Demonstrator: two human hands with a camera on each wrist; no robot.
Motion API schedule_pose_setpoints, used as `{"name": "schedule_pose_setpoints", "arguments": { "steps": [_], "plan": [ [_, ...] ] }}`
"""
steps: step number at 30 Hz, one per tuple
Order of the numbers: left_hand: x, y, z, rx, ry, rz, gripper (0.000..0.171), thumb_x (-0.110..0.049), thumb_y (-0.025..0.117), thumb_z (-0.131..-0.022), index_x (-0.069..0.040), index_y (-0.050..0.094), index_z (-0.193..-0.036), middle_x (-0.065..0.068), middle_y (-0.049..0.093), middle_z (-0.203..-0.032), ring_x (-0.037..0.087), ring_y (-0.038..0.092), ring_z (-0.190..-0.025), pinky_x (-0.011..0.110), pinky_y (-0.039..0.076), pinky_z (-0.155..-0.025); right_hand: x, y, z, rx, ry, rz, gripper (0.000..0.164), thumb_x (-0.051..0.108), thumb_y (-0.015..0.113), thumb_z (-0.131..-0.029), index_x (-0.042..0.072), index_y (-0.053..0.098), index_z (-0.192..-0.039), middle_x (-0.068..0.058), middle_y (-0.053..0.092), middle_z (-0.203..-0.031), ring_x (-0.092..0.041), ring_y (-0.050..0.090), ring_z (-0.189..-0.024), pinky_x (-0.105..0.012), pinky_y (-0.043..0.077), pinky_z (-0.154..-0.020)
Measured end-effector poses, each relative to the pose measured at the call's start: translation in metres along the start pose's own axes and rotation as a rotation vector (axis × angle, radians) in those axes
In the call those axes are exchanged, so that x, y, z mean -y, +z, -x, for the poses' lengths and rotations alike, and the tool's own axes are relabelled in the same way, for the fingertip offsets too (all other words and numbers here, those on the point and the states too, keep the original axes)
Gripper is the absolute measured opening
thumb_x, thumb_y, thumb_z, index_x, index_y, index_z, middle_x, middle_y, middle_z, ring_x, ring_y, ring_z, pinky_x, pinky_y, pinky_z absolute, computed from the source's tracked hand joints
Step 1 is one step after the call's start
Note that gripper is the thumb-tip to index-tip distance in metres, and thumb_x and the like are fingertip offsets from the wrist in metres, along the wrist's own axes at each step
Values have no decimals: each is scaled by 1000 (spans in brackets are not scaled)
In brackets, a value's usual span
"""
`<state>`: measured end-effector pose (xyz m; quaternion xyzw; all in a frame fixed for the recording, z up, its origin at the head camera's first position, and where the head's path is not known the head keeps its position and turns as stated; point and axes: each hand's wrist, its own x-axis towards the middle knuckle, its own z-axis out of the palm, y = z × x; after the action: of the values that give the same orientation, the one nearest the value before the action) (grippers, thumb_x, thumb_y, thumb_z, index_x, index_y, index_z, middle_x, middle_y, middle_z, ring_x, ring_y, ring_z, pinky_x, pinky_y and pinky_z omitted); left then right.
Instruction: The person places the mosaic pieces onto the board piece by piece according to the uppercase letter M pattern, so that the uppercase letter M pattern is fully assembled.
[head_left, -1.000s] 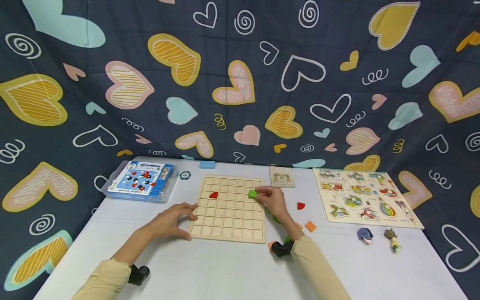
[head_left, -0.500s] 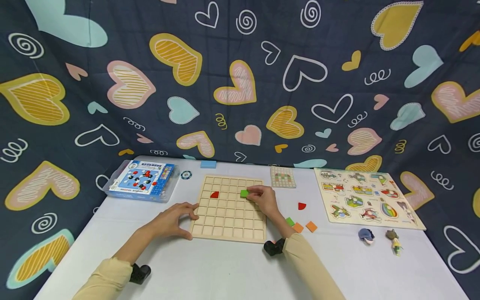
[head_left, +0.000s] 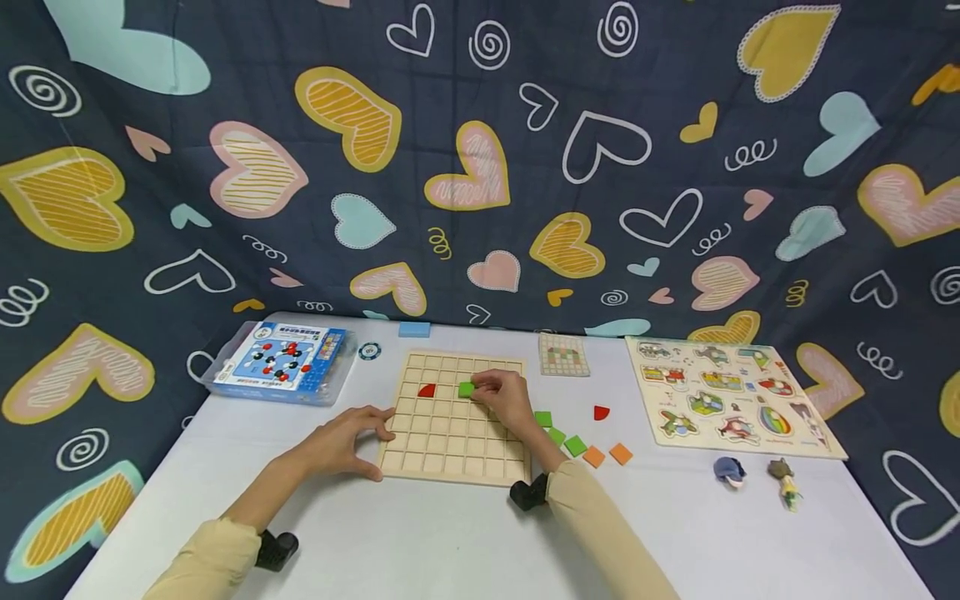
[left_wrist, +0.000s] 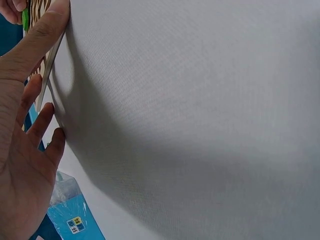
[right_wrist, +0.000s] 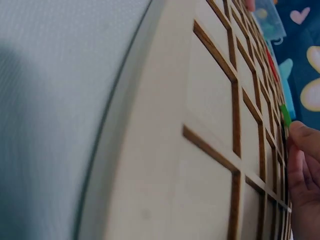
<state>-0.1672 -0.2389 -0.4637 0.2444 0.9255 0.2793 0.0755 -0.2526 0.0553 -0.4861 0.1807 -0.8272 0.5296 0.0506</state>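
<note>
A wooden grid board [head_left: 433, 461] lies on the white table in the head view. My left hand [head_left: 341, 442] touches its left edge, thumb near the front corner and fingers spread along the side. Over the board's second row from the back, my right hand [head_left: 506, 400] pinches a green square tile [head_left: 466, 389] between thumb and fingertips. Whether that tile sits down in a cell cannot be told. A red quarter-circle tile [head_left: 427, 390] lies in the same row, further left. The right wrist view shows the green tile [right_wrist: 285, 115] at the fingertips.
Right of the board lie loose green tiles [head_left: 575, 446], orange tiles [head_left: 621, 454] and a red quarter-circle piece [head_left: 602, 412]. A pattern card [head_left: 564, 355], a picture puzzle board [head_left: 735, 400] and two small figures [head_left: 729, 472] are beyond. A boxed set [head_left: 281, 362] stands back left.
My right hand has moved left across the board with the green tile, from the right edge towards the red tile. The left hand has stayed put.
</note>
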Motion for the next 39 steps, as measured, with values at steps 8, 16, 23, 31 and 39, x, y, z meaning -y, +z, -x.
{"name": "schedule_pose_setpoints", "arguments": {
  "steps": [8,16,23,31,39],
  "plan": [
    [5,-4,18,-16,-22,1,41,-43,85,-62,-25,65,-93,12,49,-142,38,46,-121,65,44,-87,5,25,-4,43,-56,-46,21,-5,74,-78,-5,71,-99,-16,72,-90,-22,69,-78,-22,55,-67],
    [7,-4,22,-30,-18,2,43,-47,83,-63,-26,66,-96,11,48,-143,38,45,-122,64,44,-87,5,34,-7,57,-41,-81,21,-3,75,-78,-3,71,-98,-15,72,-87,-24,69,-78,-19,54,-67],
    [2,-3,14,-20,-5,10,41,-43,84,-63,-26,65,-95,9,49,-143,36,46,-122,60,44,-91,4,31,-7,61,-37,-90,21,-3,76,-77,-5,71,-98,-16,72,-89,-25,70,-78,-19,55,-67],
    [0,-2,4,-13,8,8,42,-44,84,-62,-26,66,-95,9,48,-143,36,46,-122,62,44,-89,2,25,-6,43,-20,-87,23,-3,77,-76,-5,71,-98,-17,72,-89,-27,70,-79,-19,55,-67],
    [0,-1,-1,5,11,12,44,-45,84,-62,-26,67,-98,9,47,-144,36,45,-123,62,42,-92,2,22,-7,46,-16,-70,22,-2,76,-77,-5,71,-97,-17,72,-88,-28,70,-79,-18,54,-67]
  ]
}}
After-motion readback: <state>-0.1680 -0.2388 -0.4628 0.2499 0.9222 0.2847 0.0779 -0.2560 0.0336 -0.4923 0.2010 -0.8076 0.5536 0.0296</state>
